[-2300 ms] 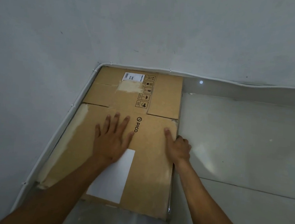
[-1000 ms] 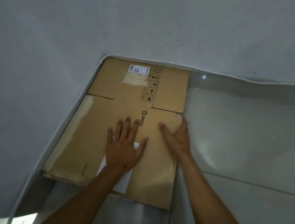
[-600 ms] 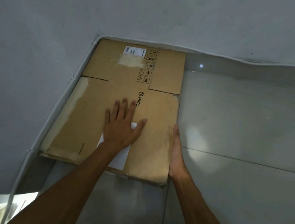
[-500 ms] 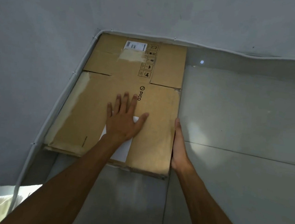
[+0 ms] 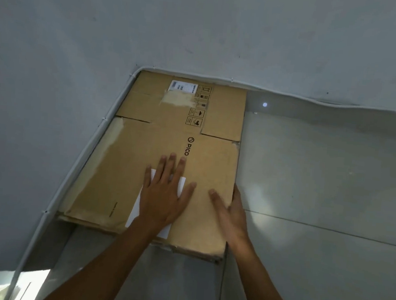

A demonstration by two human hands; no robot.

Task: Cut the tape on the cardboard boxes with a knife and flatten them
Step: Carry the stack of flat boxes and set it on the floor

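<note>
- Flattened cardboard box [image 5: 128,167]: brown, lying flat on the floor tiles [image 5: 309,183], pushed into the corner against the wall [image 5: 54,89].
- White label on its near part; barcode sticker, handling symbols and "PICO" print further towards the wall.

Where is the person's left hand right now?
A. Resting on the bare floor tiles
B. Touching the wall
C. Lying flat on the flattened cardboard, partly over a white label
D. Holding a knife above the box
C: the left hand lies with spread fingers on the flattened cardboard box, covering part of the white label.
</note>
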